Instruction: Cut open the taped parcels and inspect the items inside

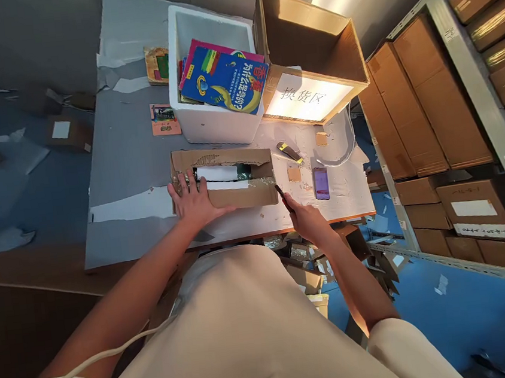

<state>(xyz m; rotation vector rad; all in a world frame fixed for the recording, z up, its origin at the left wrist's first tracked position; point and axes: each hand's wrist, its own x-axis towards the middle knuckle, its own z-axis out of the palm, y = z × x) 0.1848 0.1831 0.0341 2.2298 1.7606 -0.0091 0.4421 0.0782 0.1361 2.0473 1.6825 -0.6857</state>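
Note:
A long cardboard box point(235, 199) lies on the table with its top partly torn open. Inside shows a dark green, bottle-like item point(245, 172) with a white label; its full shape is hidden. My left hand point(194, 202) rests on the box's left part, fingers spread, pressing its top. In my right hand point(309, 220) is a slim dark knife point(286, 200), its tip at the box's right end, by the clear tape. Whether the tip touches the cardboard I cannot tell.
Behind the box stand a white foam bin point(223, 126) holding books point(225, 80) and an open carton point(277, 84) with a paper sign. To the right lie a yellow-black cutter point(290, 152) and a phone point(321, 183). Shelves of cartons point(432, 92) line the right side.

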